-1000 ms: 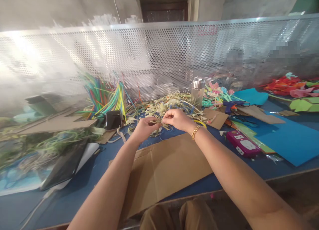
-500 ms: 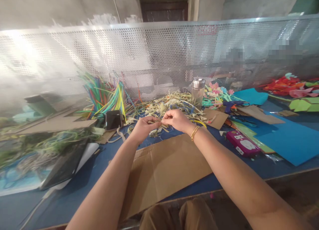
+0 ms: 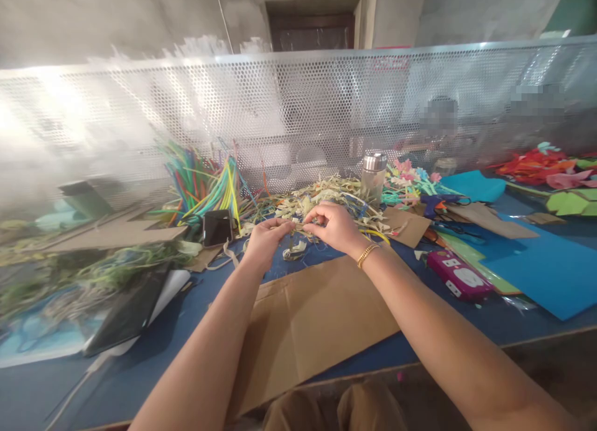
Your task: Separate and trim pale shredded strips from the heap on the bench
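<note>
My left hand (image 3: 268, 241) is closed in a pinch of thumb and forefinger, with something small and thin at its fingertips that I cannot make out. Just to its right, my right hand (image 3: 333, 226) has its fingers curled and thumb against forefinger; whatever lies in that pinch is too small to name. A narrow gap separates the two sets of fingertips. Below them on the blue tabletop lies a small curled pale-green scrap (image 3: 295, 252). Beyond the hands spreads a pile of pale yellow-green strips (image 3: 321, 191). Nearer me, a brown cardboard sheet (image 3: 321, 319) lies under my forearms.
Colourful stems (image 3: 200, 182), a black phone (image 3: 217, 227) and a dark tablet-like panel (image 3: 130, 310) are at left. A glass bottle (image 3: 373, 179) stands behind my right hand. At right are a purple power strip (image 3: 459, 275) and blue sheets (image 3: 550, 269). A perforated metal screen (image 3: 308, 107) runs behind.
My hands have moved slightly apart, opening a gap between fingertips that were together. The whole view has shifted a little downward and right.
</note>
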Motion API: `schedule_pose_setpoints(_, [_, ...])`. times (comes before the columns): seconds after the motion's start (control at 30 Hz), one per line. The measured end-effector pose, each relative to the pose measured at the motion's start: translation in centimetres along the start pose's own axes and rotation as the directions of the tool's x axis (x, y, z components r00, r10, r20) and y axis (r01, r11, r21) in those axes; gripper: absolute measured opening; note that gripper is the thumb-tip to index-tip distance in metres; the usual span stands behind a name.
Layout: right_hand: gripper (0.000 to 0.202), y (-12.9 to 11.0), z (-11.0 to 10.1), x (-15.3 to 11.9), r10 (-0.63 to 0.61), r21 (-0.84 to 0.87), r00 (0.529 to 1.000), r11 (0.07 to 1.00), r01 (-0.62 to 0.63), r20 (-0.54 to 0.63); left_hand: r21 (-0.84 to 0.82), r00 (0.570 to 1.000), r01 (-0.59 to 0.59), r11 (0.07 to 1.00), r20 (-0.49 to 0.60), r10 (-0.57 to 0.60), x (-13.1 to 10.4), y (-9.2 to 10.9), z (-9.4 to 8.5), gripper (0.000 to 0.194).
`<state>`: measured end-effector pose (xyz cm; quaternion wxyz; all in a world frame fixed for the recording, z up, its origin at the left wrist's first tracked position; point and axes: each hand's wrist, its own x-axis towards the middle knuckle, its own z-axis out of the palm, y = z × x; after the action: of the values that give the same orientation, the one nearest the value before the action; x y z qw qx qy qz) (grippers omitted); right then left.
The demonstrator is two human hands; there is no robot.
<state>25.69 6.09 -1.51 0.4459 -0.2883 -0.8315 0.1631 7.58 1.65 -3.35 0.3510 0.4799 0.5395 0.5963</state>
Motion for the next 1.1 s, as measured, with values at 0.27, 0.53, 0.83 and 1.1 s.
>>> schedule_pose_setpoints(0.27, [0.009, -0.5, 0.6, -0.3, -0.018, -0.143, 0.999, 0.989, 0.023, 0.04, 0.019, 0.999, -0.039, 0.999, 0.016, 0.039, -0.3, 0.3, 0.5, 0.031])
schedule_pose_setpoints(0.53, [0.014, -0.2, 0.7, -0.3, 0.138, -0.065, 0.974, 0.99, -0.128, 0.182, 0.096, 0.989, -0.131, 0.987, 0.076, 0.124, -0.7, 0.8, 0.7, 0.034])
schedule_pose_setpoints(0.83, [0.017, -0.2, 0.6, -0.2, 0.09, -0.023, 0.988, 0.996, -0.088, 0.126, 0.082, 0.994, -0.102, 0.991, 0.047, 0.099, -1.0, 1.4, 0.5, 0.032])
schedule_pose_setpoints(1.1, [0.016, 0.2, 0.8, -0.2, 0.183, 0.156, 0.963, 0.964, -0.215, 0.199, 0.094, 0.993, -0.098, 0.991, 0.075, 0.091, -0.9, 1.1, 0.7, 0.03])
